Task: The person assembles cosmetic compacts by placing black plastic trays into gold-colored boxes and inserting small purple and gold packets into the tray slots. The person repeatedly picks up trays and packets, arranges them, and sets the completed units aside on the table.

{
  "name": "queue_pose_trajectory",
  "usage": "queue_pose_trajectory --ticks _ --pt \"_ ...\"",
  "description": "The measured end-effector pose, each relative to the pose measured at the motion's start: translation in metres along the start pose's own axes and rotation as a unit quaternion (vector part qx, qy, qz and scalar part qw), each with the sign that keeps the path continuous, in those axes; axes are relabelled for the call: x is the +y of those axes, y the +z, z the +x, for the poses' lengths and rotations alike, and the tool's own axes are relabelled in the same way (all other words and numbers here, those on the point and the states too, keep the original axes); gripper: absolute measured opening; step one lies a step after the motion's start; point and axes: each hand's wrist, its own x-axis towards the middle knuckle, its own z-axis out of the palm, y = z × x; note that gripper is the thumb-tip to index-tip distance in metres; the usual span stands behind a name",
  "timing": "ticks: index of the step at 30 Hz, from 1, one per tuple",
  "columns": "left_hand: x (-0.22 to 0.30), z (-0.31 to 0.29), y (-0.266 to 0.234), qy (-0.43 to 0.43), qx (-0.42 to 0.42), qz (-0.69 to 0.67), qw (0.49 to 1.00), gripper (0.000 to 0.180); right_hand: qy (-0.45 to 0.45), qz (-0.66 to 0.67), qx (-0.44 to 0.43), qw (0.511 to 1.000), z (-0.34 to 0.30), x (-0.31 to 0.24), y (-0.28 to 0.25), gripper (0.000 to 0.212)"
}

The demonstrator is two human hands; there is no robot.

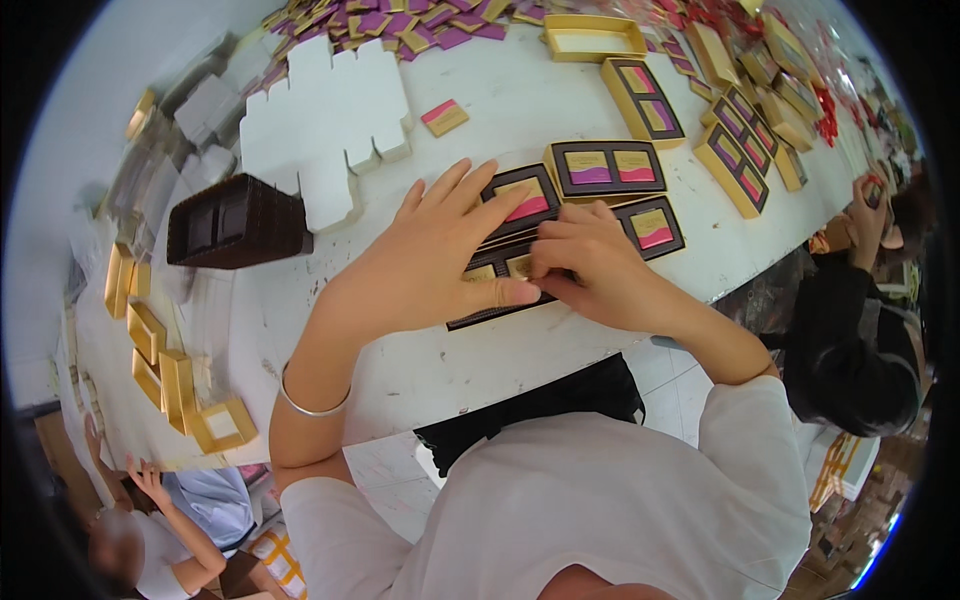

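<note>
My left hand (pixel 440 245) lies with fingers spread over the gift boxes, its thumb stretched across the nearest one. That near box has a dark two-compartment tray (pixel 468 322) with gold packets in it. The curled fingers of my right hand (pixel 595 262) pinch at a small gold packet (pixel 518 267) in that tray; the fingertips are partly hidden. Under my left fingers sits a box with a pink-and-gold packet (pixel 526 203). Beyond my right hand is a gold box (pixel 605 169) with two packets, and beside it another packet (pixel 652 230) sits in a dark tray.
A stack of dark plastic trays (pixel 238 222) and flat white die-cut cards (pixel 325 120) stand left. Loose packets (pixel 370 18) are heaped at the far edge. Empty gold boxes (pixel 180 390) line the left; filled boxes (pixel 733 165) lie right. Co-workers (pixel 850 340) sit at both sides.
</note>
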Motion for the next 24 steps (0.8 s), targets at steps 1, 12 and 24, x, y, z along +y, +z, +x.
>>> queue_pose_trajectory --ticks 1,12,24 --pt "0.002 0.0 0.003 -0.005 -0.006 0.023 1.0 0.086 0.004 0.0 -0.003 1.0 0.001 0.0 0.001 0.011" --pt "0.016 -0.009 0.04 0.006 0.021 0.147 0.989 0.094 0.032 -0.205 0.064 0.976 -0.045 0.041 -0.006 0.073" --pt "0.071 0.095 0.096 0.163 0.072 0.054 0.983 0.083 0.168 -0.251 0.246 0.921 -0.123 0.116 -0.064 0.038"
